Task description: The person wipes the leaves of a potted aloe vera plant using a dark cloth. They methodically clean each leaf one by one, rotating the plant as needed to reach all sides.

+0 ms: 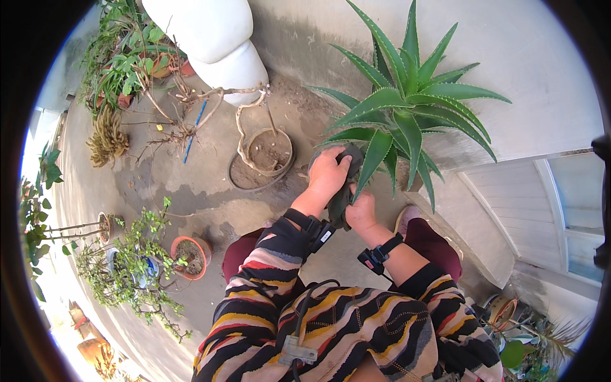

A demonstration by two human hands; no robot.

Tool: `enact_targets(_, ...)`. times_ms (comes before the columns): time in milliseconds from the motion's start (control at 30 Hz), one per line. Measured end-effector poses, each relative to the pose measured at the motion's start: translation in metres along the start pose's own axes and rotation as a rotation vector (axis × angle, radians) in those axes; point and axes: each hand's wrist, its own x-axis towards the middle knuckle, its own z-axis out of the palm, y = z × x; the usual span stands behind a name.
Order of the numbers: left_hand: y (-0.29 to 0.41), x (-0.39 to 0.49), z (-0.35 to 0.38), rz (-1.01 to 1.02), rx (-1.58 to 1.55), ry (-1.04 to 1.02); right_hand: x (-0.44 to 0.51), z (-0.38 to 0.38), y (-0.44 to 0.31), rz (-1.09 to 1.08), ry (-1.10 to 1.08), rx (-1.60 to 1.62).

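Note:
A dark grey cloth is bunched between my hands, below the lower leaves of a large aloe plant. My left hand holds the cloth's upper part, with the thumb lying on it. Lower and to the right, my right hand grips the cloth's edge, close to a hanging aloe leaf. The aloe's base and whatever it stands in are mostly hidden by the leaves, cloth and hands.
Left of my hands stands a round pot with a twisted bare stem. A blue stick, an orange pot and a leafy shrub are further left. A white rounded object stands by the wall.

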Motion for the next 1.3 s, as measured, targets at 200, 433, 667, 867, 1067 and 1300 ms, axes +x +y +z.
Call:
enact_targets(200, -0.002, 0.027, 0.029, -0.156, -0.187, -0.079, -0.001, -0.008, 0.006, -0.021, -0.069, -0.047)
enact_targets(433, -0.006, 0.043, 0.060, -0.351, -0.354, -0.193, 0.000, -0.019, 0.006, -0.049, -0.108, -0.050)
enact_targets(667, -0.016, 0.064, 0.078, -0.391, -0.227, -0.215, 0.006, -0.034, 0.002, 0.012, -0.119, -0.022)
enact_targets(867, -0.027, 0.069, 0.081, -0.314, -0.109, -0.300, 0.005, -0.036, 0.002, 0.016, -0.142, -0.016)
enact_targets(1067, -0.039, 0.066, 0.083, -0.205, -0.149, -0.306, 0.005, -0.033, -0.004, 0.066, -0.167, 0.009)
enact_targets(1300, -0.029, 0.054, 0.055, -0.384, -0.255, -0.477, 0.005, -0.032, -0.012, 0.052, -0.156, -0.026)
